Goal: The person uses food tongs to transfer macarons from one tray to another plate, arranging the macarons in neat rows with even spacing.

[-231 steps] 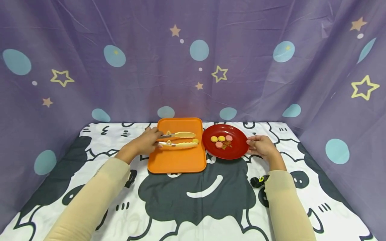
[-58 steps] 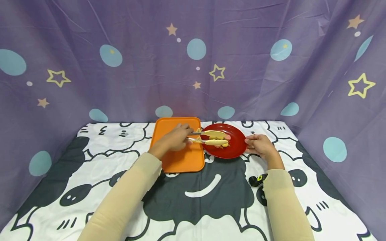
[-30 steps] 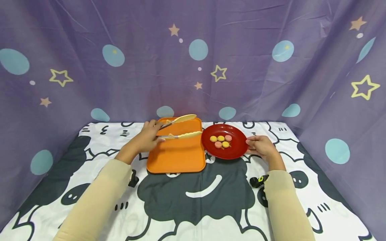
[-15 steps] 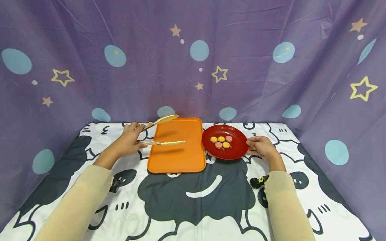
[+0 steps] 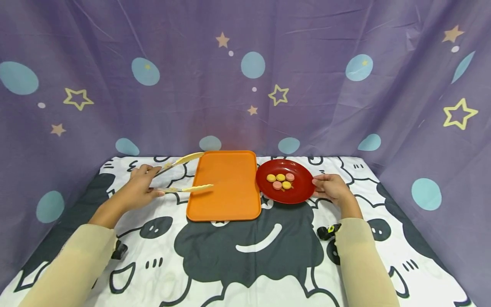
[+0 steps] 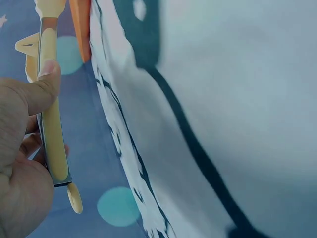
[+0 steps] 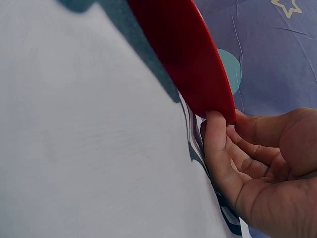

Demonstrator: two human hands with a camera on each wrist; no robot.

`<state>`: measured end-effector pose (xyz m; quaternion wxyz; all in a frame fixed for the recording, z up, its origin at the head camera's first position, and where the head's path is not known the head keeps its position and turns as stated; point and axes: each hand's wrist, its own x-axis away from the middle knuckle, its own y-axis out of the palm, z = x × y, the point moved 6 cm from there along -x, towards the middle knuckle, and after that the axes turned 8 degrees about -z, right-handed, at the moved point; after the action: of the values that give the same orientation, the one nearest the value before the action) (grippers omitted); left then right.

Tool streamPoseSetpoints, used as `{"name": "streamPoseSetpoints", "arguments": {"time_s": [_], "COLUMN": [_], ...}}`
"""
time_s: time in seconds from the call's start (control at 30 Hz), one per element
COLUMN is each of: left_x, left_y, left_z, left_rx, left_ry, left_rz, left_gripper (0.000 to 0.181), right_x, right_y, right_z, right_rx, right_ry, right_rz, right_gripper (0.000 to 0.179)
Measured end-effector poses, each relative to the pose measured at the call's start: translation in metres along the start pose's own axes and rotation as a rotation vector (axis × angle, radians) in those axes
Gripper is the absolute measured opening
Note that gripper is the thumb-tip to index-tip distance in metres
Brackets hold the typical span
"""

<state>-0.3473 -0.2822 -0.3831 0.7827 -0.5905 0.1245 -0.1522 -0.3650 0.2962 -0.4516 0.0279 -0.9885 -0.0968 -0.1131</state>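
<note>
My left hand (image 5: 136, 187) holds a pair of tongs (image 5: 197, 188) with cream scalloped tips, at the left of the orange tray (image 5: 228, 209). The tongs' arms are spread wide with nothing between them, their tips near the tray's left edge. In the left wrist view, the thumb presses along the cream-lined metal handle of the tongs (image 6: 55, 144). My right hand (image 5: 331, 187) pinches the right rim of a red plate (image 5: 284, 164), thumb on one side and fingers on the other, as the right wrist view shows. Several yellow and pink macarons (image 5: 281, 177) lie grouped on the plate.
The tray's right edge meets the plate's left rim. Both are on a cloth (image 5: 153, 264) with a black-and-white cartoon print. A purple curtain (image 5: 184, 85) with stars and ovals hangs behind and at both sides.
Earlier the tongs held a yellow macaron over the tray, then reached over the plate. That macaron now lies on the plate; the tongs have spread and moved left. The right hand stays put.
</note>
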Motion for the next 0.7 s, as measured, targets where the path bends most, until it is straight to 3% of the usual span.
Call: {"name": "streamPoseSetpoints", "arguments": {"time_s": [0.37, 0.7], "left_x": [0.024, 0.028], "left_y": [0.002, 0.012], "left_z": [-0.034, -0.045], "left_rx": [0.031, 0.06], "left_ry": [-0.099, -0.253], "left_rz": [0.041, 0.103], "left_gripper": [0.082, 0.084], "right_x": [0.0, 0.001], "right_y": [-0.001, 0.0], "right_z": [0.001, 0.0], "right_rx": [0.015, 0.003], "right_ry": [0.007, 0.011], "right_rz": [0.003, 0.001], "right_gripper": [0.038, 0.038]}}
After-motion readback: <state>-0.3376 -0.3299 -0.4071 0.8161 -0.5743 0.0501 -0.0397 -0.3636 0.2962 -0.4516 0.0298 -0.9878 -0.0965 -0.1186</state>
